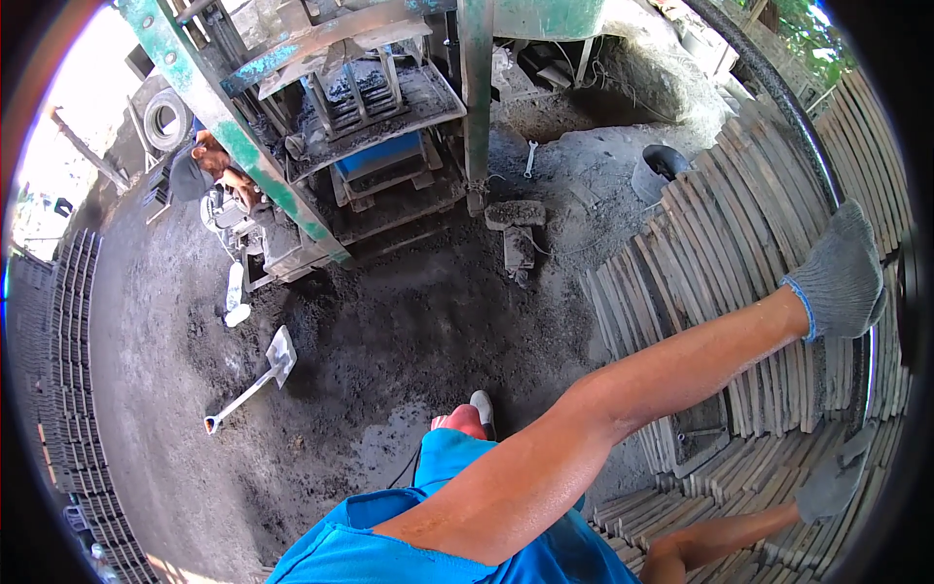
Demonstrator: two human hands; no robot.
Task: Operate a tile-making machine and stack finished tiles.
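From the dirt yard (389,331) with its green block machine (370,107), I see stacked wooden pallets (739,224) still standing, my gloved left hand (842,273) curled over one's top edge, right hand (832,477) flat on lower boards, none lifted yet.

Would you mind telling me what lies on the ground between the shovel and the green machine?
In the head view, a pale flat object lies on dark ground between the shovel and the green machine; its kind is unclear.
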